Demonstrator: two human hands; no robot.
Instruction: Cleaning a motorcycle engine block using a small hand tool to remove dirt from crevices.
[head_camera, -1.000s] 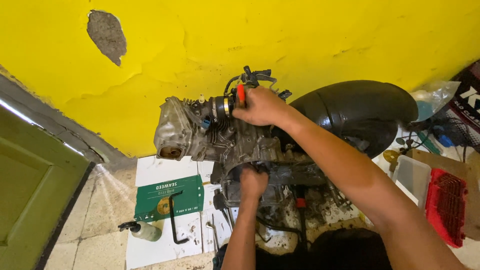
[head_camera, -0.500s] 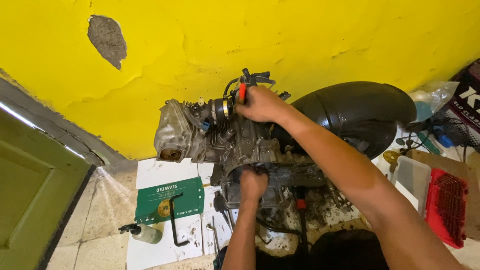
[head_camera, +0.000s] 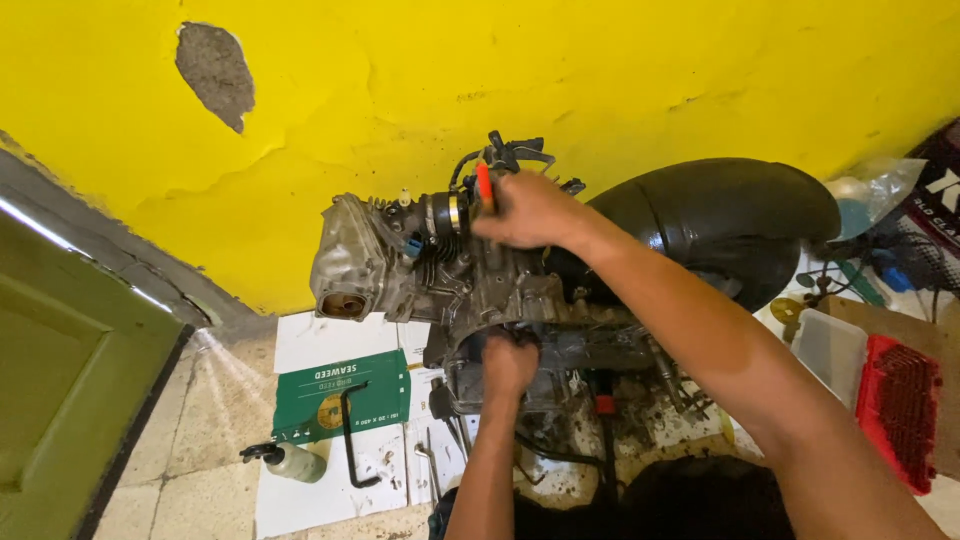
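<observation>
Hardly moved: right hand (head_camera: 530, 212) keeps its grip closed on a red-handled tool (head_camera: 484, 187) at the engine's (head_camera: 440, 270) twelve o'clock; left hand (head_camera: 508, 362) stays clenched at six o'clock, contents unclear.

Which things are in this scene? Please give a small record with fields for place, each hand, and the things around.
place: floor beside a yellow wall with a bare patch
main thing: grimy engine on white sheets
right hand: on top of the engine, gripping a red-handled tool
left hand: lower down, pressed against the engine's near side
behind: black fender
on the floor: green flat box, black bent wrench, small spray bottle
right side: red ribbed part
</observation>
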